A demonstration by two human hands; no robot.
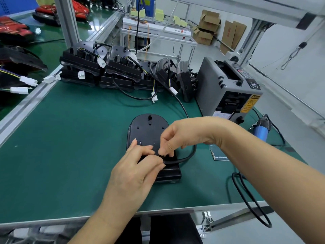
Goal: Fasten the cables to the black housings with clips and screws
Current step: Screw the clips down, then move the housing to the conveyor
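Cable (185, 157) between fingers (168, 146), atop black housing (147, 127)

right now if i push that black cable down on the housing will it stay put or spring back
Probably springs back: the black cable holds a smooth wide bend beside the housing instead of lying limp, so it looks fairly stiff. Likely light, as fingers alone hold it. Its round sheath may roll sideways until clipped.

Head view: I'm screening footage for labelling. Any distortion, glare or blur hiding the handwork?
Head view: wide-angle distortion bows the bench's aluminium edge; glare streaks the far green bench; shadows are soft; the left hand and right hand are sharp, but their fingers cover where they pinch the cable on the black housing.
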